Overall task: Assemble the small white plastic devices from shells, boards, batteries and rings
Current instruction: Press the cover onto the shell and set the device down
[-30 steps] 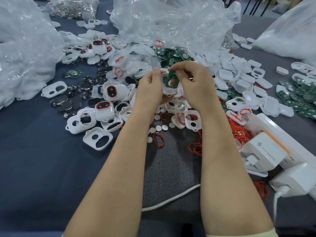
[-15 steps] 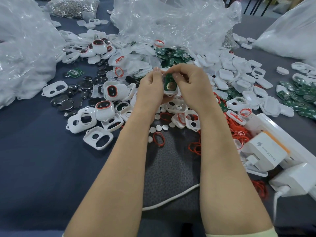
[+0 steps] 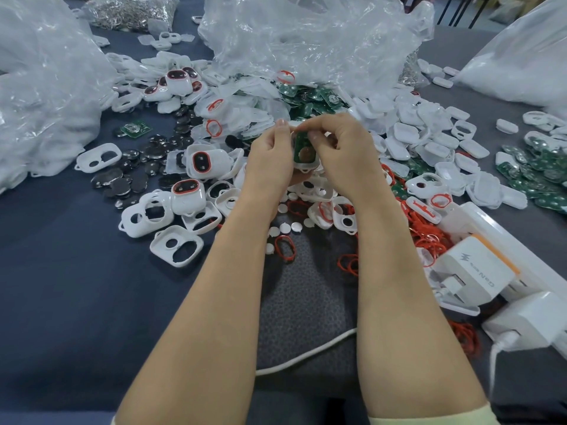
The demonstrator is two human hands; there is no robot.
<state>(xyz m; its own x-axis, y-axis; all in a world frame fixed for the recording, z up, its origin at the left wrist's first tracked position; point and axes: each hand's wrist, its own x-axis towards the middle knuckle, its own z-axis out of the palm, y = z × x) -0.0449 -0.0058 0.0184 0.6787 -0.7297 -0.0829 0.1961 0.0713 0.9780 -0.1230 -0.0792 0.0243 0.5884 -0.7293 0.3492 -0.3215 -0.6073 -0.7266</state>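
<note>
Holding a small white shell (image 3: 307, 169) up between both hands, just above the loose shells (image 3: 176, 250) on the tabletop (image 3: 61, 286). Green circuit board (image 3: 302, 150) seated inside, round brassy contact showing. Left hand (image 3: 270, 157) fingers curled round its side, right hand (image 3: 345, 154) fingers pinching its top end.

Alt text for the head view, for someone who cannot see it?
The left hand holds a white shell and the right hand pinches the green board in it, over a dark table strewn with loose shells, coin batteries, spare boards and red rings.
</note>
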